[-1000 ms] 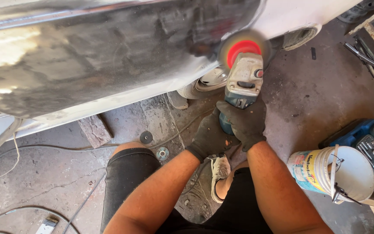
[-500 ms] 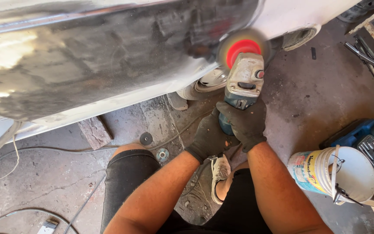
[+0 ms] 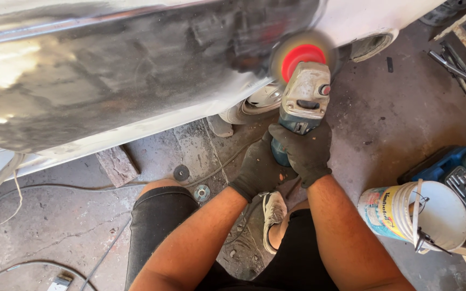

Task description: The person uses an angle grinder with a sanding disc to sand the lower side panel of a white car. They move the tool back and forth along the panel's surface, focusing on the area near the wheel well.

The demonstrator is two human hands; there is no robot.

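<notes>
Bodywork first: the big car panel (image 3: 125, 81) was stripped to bare grey metal across most of the view, and nothing much was changed there over the last second. Same dull sheen, same white edge along the bottom. The angle grinder (image 3: 304, 99) was kept at pretty much the same spot, its red-backed disc (image 3: 301, 56) blurred with spin and pressed against the right end of the panel near the wheel arch, so that patch was probably being worked over slowly rather than swept.

Both arms were stretched forward from a crouch on the concrete floor (image 3: 405, 124). The grinder's blue rear body was gripped by the gloved right hand (image 3: 304, 151), fingers wrapped tight over it. The gloved left hand (image 3: 258, 170) was tucked just below and beside it, closed around the tail end of the tool.

Off to the right, a white bucket (image 3: 422, 215) and a blue socket set case (image 3: 459, 175) were left untouched. A couple of spare discs (image 3: 181, 173) were lying by the knee.
</notes>
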